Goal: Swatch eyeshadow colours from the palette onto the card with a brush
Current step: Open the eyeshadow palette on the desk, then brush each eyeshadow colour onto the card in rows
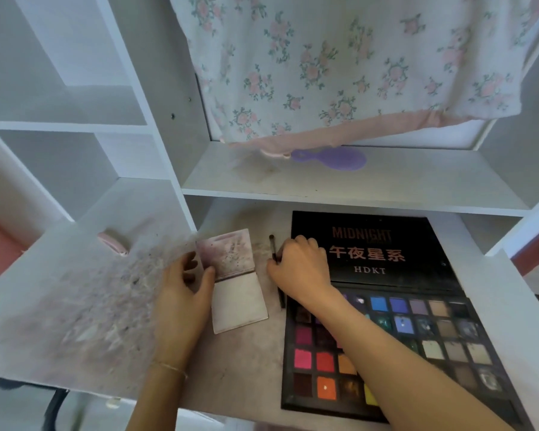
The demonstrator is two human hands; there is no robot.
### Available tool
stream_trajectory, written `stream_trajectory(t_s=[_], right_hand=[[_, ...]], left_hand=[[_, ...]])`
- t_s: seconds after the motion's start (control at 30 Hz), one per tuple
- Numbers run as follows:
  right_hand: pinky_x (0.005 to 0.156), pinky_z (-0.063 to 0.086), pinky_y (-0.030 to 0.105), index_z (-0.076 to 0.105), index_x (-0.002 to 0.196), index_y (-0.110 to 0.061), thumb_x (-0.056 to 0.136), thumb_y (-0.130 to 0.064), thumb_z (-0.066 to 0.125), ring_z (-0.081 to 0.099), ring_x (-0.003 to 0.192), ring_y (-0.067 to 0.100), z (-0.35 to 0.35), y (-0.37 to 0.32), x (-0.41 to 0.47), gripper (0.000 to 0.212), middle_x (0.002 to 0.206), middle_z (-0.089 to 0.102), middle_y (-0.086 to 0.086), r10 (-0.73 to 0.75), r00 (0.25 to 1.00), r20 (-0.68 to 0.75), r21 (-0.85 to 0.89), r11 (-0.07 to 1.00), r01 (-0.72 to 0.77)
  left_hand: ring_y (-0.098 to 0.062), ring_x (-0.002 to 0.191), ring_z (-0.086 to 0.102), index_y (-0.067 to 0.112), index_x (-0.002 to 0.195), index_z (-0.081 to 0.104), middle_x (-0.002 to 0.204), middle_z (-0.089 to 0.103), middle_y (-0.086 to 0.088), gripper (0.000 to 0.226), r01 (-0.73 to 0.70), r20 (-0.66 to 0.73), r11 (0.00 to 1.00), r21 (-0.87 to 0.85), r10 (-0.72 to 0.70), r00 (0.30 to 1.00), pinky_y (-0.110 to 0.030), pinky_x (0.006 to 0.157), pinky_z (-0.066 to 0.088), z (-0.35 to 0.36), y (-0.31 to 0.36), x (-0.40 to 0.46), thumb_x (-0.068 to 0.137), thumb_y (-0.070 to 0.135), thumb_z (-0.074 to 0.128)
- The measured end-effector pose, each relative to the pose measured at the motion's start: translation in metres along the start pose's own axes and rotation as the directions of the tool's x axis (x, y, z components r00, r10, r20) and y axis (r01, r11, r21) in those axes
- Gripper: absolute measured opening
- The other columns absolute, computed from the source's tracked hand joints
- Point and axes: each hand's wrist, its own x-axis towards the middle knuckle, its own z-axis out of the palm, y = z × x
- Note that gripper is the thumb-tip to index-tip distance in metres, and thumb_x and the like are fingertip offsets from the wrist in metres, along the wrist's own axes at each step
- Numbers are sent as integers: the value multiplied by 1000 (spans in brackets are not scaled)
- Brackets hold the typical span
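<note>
The palette (395,337) lay open on the right part of the desk (75,306), its pans reaching to the near edge and its lid (371,250) lying back towards the far edge. The card (234,281) lay left of the palette, about midway along the desk. The brush (276,269) lay between card and palette, its head pointing to the far edge. The left hand (184,284) touched the card's left edge; the right hand (302,265) reached across the palette's pans to the brush. A hairbrush (333,158) lay on the shelf (355,185) above the far edge, under a hanging cloth (339,66).
</note>
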Motion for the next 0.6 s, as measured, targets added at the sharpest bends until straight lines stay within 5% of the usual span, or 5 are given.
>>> stream_trajectory(t_s=[0.2,0.33,0.43,0.6], right_hand=[[83,38,35,67,87,-5,83,-30,52,51,100,29,-7,-5,7,29,96,62,10,111,988,110,216,967,-133],[70,45,28,55,70,-18,83,-25,57,55,83,18,-21,-5,2,15,74,57,-2,197,954,226,636,712,-298],[53,42,15,57,75,-18,83,-20,57,52,68,7,-32,-1,-7,9,73,57,-5,175,970,170,740,627,-242],[51,40,5,62,76,-20,85,-12,57,53,53,-8,-50,20,-27,13,65,63,-7,115,984,139,851,494,-177]], left_hand=[[-15,81,59,23,93,66,88,66,6,13,-43,21,998,52,42,999,-31,69,46,5,-7,7,86,28,56],[-9,68,55,19,77,61,70,60,9,15,-57,-49,994,-88,53,997,-31,61,43,2,-3,2,90,17,53],[-10,66,52,14,78,58,70,59,2,18,-44,-41,986,-161,37,998,-32,60,41,-1,1,-1,93,16,48],[-20,62,52,10,80,58,69,59,-8,19,-97,66,986,-138,107,992,-25,53,37,2,8,-12,93,19,47]])
